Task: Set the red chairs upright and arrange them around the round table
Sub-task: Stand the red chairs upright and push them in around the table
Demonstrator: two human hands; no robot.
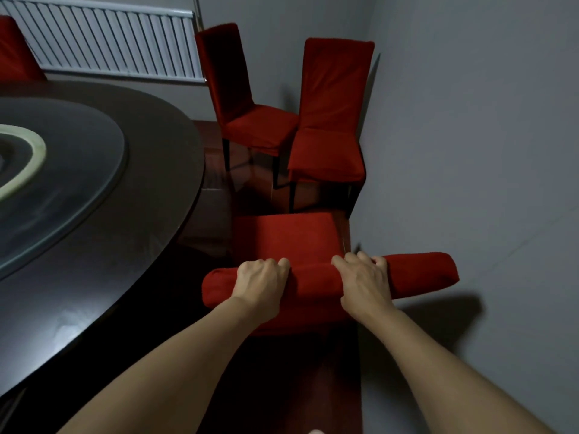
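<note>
Both hands, left hand (262,281) and right hand (363,278), grip the top of the nearest red chair's (291,239) backrest, upright between table (131,245) and wall. Two more chairs (329,120) stand upright in the corner, apparently unplaced.

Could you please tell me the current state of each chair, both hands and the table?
Near chair: upright, gripped at its backrest top.
Left hand: grips the backrest.
Right hand: grips the backrest.
Middle chair: upright, by the wall.
Far chair: upright.
Table: upright.
</note>
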